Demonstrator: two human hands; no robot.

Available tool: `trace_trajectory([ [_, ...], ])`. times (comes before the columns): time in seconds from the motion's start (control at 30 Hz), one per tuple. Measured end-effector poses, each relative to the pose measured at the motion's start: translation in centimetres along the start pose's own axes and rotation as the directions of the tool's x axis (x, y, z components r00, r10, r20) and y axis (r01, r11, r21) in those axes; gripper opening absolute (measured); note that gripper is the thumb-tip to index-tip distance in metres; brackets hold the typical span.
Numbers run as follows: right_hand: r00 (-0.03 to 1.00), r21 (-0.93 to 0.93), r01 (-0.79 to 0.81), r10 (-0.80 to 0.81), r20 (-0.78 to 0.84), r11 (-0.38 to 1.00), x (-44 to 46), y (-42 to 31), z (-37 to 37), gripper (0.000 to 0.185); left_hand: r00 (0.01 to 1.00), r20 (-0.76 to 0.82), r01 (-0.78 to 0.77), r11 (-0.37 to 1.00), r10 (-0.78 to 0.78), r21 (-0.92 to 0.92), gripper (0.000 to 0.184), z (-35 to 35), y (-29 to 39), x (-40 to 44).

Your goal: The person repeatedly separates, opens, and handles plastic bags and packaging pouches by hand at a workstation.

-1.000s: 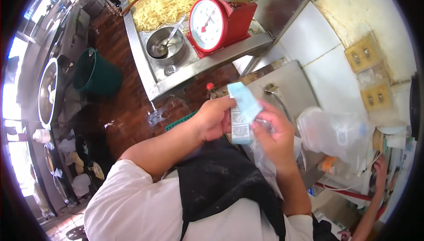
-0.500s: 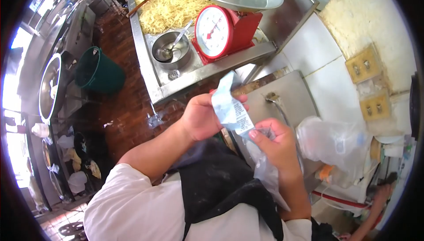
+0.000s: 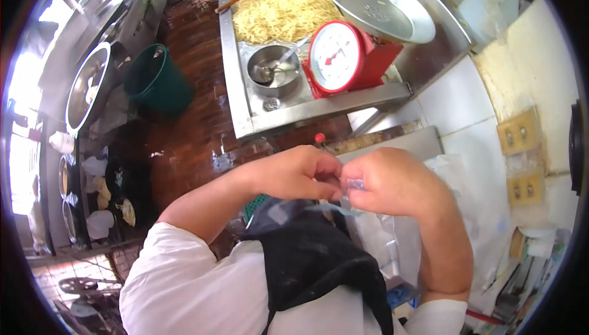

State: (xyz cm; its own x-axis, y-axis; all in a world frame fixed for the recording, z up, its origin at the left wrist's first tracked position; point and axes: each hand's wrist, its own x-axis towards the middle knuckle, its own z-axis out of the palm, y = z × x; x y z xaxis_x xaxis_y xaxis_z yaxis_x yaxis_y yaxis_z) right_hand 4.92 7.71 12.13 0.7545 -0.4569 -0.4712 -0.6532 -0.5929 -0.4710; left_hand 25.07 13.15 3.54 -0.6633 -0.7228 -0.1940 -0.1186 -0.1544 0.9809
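Observation:
My left hand [image 3: 300, 172] and my right hand [image 3: 386, 181] meet in front of the black apron [image 3: 319, 261], fingers curled in and nearly touching. Between the fingertips of my right hand shows a bit of clear plastic, and the clear plastic bag [image 3: 383, 243] hangs below that hand. A pale blue strip [image 3: 334, 209] shows faintly under the hands, blurred. What my left fingers pinch is hidden.
Ahead is a steel table [image 3: 245, 127] with yellow noodles [image 3: 282, 3], a steel bowl with a ladle [image 3: 273, 71] and a red scale [image 3: 336, 56] under a round pan [image 3: 380, 10]. A green bin [image 3: 158, 83] stands on the floor at left.
The printed pale blue strip, held up between my hands before, is now mostly hidden. My hands have come together and turned knuckles up. The view has shifted, so the table sits farther right.

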Motion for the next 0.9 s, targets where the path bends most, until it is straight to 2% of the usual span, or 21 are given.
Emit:
trace_trajectory([
  [0.1,0.952,-0.049,0.060,-0.072,-0.296,0.997,0.8,0.3,0.3,0.008,0.996,-0.084,0.015,0.993,-0.025,-0.120,0.021,-0.2,-1.9,-0.2],
  [0.13,0.885,-0.065,0.035,-0.061,-0.461,0.997,1.0,0.1,0.7,0.007,0.992,-0.113,0.029,0.975,-0.055,-0.221,0.019,0.0,-2.7,-0.2],
  [0.2,0.672,-0.088,-0.018,-0.053,-0.739,0.996,1.3,-0.5,1.6,0.007,0.964,-0.250,-0.033,0.886,-0.094,-0.463,0.019,0.8,-3.5,0.1],
  [0.27,0.581,-0.046,0.059,-0.072,-0.811,0.997,0.8,-0.3,3.2,0.010,0.909,-0.378,-0.110,0.773,-0.176,-0.625,0.016,1.4,-3.1,0.6],
  [0.3,0.534,-0.028,0.102,-0.078,-0.842,0.994,0.5,-0.1,4.1,0.012,0.908,-0.388,-0.147,0.749,-0.155,-0.645,0.015,1.3,-3.0,0.6],
  [0.37,0.574,0.091,0.157,-0.016,-0.819,0.983,0.6,0.3,6.1,0.019,0.905,-0.407,-0.216,0.696,-0.120,-0.685,0.012,1.2,-3.1,0.5],
  [0.4,0.572,0.133,0.163,0.016,-0.820,0.978,0.9,0.4,6.9,0.020,0.901,-0.383,-0.108,0.751,-0.204,-0.651,0.010,0.9,-3.5,0.5],
  [0.43,0.569,0.176,0.167,0.051,-0.821,0.970,1.1,0.5,7.4,0.020,0.914,-0.358,-0.108,0.737,-0.190,-0.667,0.011,1.0,-3.6,0.6],
  [0.5,0.590,0.158,0.175,0.026,-0.807,0.972,1.2,0.9,7.8,0.023,0.940,-0.302,-0.105,0.709,-0.158,-0.698,0.014,1.1,-3.5,1.1],
  [0.53,0.600,0.151,0.178,0.015,-0.800,0.972,1.2,1.1,8.0,0.024,0.947,-0.265,-0.039,0.750,-0.183,-0.660,0.016,0.4,-4.0,1.0],
  [0.63,0.626,0.083,0.129,-0.016,-0.779,0.988,0.9,1.1,7.6,0.025,0.892,-0.343,0.086,0.856,-0.295,-0.510,0.020,0.5,-3.1,1.5],
  [0.73,0.553,0.065,0.108,-0.005,-0.833,0.992,1.1,1.4,7.9,0.025,0.872,-0.440,-0.109,0.791,-0.216,-0.602,0.021,1.0,-3.5,1.9],
  [0.83,0.510,0.072,0.143,-0.012,-0.860,0.987,1.1,1.6,8.2,0.024,0.849,-0.469,-0.116,0.780,-0.243,-0.615,0.020,0.9,-4.0,2.0],
  [0.9,0.511,0.041,0.141,-0.037,-0.859,0.989,1.1,1.9,8.5,0.024,0.870,-0.400,-0.056,0.746,-0.290,-0.663,0.020,1.1,-4.1,2.1],
])
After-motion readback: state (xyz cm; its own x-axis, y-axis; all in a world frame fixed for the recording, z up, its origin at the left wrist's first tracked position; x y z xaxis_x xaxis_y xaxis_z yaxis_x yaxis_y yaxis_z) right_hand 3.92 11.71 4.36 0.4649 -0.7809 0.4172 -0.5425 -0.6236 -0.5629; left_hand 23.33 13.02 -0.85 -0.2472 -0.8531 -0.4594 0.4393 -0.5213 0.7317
